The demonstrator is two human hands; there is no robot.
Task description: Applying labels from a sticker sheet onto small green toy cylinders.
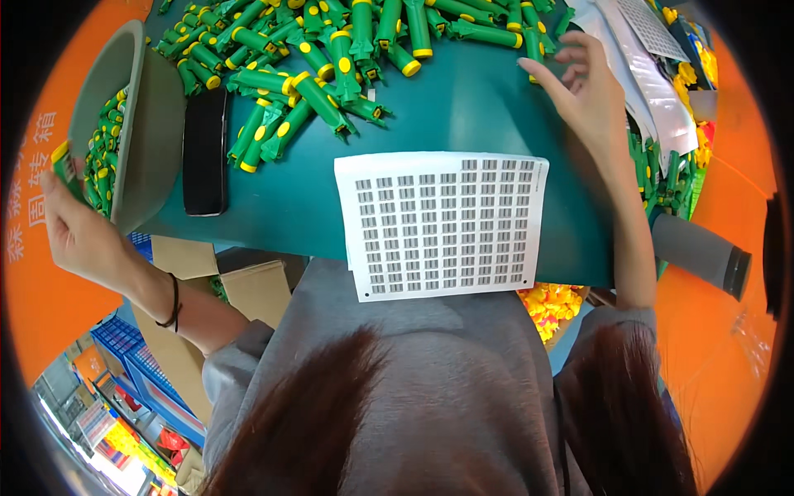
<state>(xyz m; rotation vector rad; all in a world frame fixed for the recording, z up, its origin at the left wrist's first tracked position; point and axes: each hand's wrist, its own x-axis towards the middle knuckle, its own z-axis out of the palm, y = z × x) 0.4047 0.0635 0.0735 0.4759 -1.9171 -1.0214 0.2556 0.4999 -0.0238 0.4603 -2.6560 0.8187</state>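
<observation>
At the far left, my left hand (83, 227) is closed on a green plastic tube with a yellow end (66, 169), beside the rim of a grey-green basin (153, 157). Inside that basin lie many more green tubes (106, 157). My right hand (583, 87) is over the right part of the table with fingers apart and nothing in it, close to the edge of a heap of green tubes (343, 62) with yellow ends and dots. A white sheet of small printed labels (447, 227) lies at the near table edge, partly overhanging it.
A black phone (205, 153) lies between the basin and the heap on the green table (273, 211). Papers and plastic bags (653, 91) are at the right, with more green tubes below. Cardboard boxes (178, 331) stand below left; yellow-orange pieces (550, 310) show below the table.
</observation>
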